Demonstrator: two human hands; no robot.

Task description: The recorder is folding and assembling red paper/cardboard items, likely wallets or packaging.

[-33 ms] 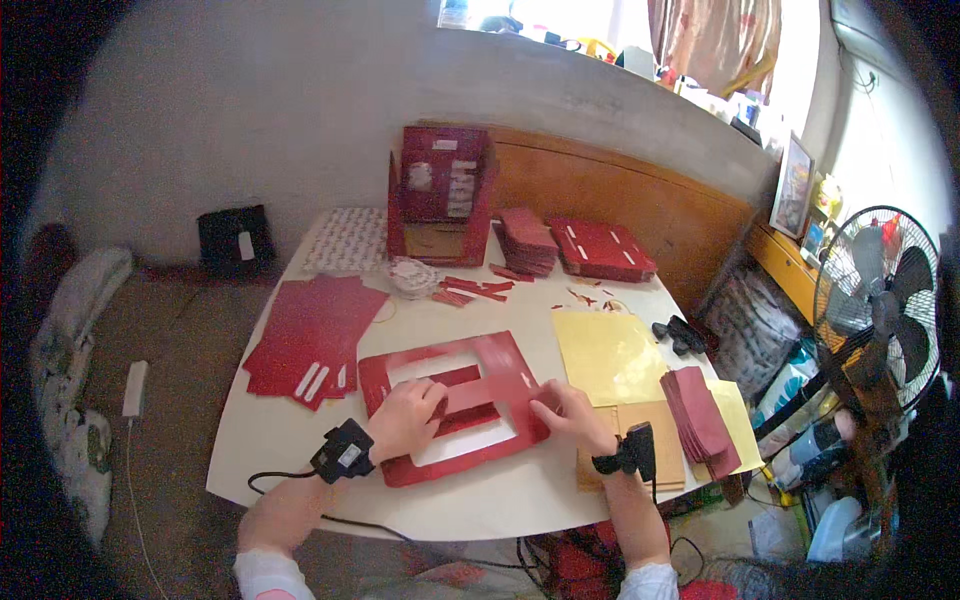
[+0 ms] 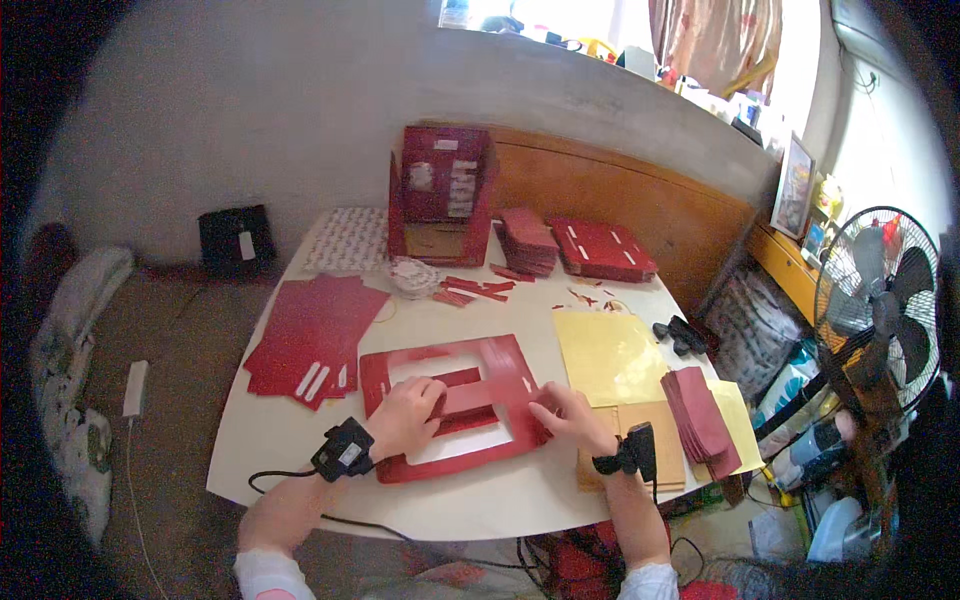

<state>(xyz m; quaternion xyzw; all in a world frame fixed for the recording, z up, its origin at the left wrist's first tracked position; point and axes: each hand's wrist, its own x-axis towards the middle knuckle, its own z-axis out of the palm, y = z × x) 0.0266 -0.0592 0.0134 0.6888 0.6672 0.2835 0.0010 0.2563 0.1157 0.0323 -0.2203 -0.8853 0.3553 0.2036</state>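
A red cardboard piece [image 2: 470, 463] with large cut-out windows lies in front of me, the white tabletop showing through the openings. A darker red strip [image 2: 470, 400] with folded edges crosses its middle. The curled fingers of my left hand [image 2: 405, 418] are closed at the left end of this strip, partly hiding what they grip. At the right border of the same piece, my right hand [image 2: 575, 420] pinches the edge with thumb and fingers. Both wrists wear black strapped devices, the left one [image 2: 343, 450] with a cable.
Red sheets [image 2: 315, 330] lie left on the white table [image 2: 300, 480]. Behind stand an upright red box [image 2: 440, 190] and red stacks [image 2: 605, 250]. Yellow sheets [image 2: 610, 355], tan cardboard [image 2: 640, 440] and dark red pieces [image 2: 700, 420] lie right, near a black fan [image 2: 885, 305].
The red cardboard piece has shifted and turned very slightly, its lower edge a little farther from me. My hands hold nearly the same places.
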